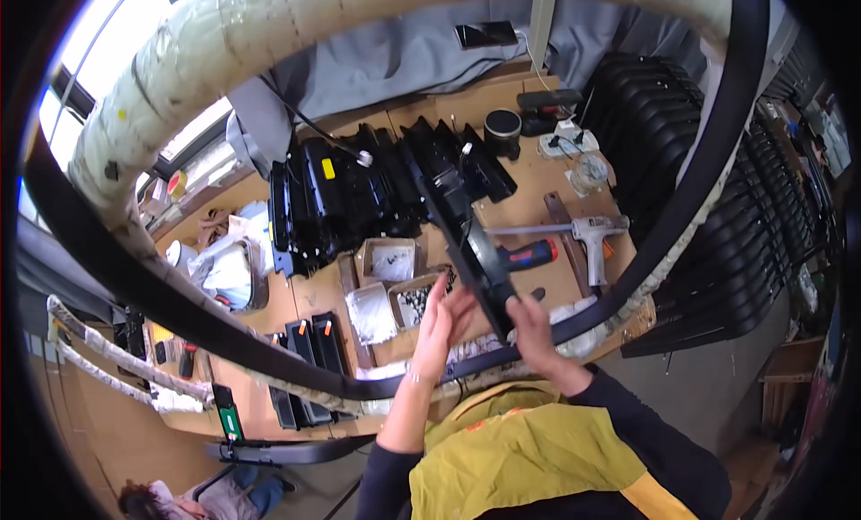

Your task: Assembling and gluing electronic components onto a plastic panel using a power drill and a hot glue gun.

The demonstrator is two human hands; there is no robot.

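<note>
A long black plastic part (462,242) slants across the middle of the table, its near end tilted toward me. My right hand (534,330) closes around that near end. Beside its left edge, my left hand (438,323) is raised with the fingers stretched out, and no object shows in it. Just right of the part lies a dark tool with red and blue on its handle (529,254). Left of my left hand are small cardboard boxes, one with black and white small pieces (414,303) and another with clear bits (392,262).
A large wrapped ring (206,44) arches around the workspace. Several black plastic housings (345,192) stand at the back. A white glue gun (594,242) and a power strip (568,140) lie right. Stacked black parts (691,188) rise beyond the table. Another person (206,502) is at lower left.
</note>
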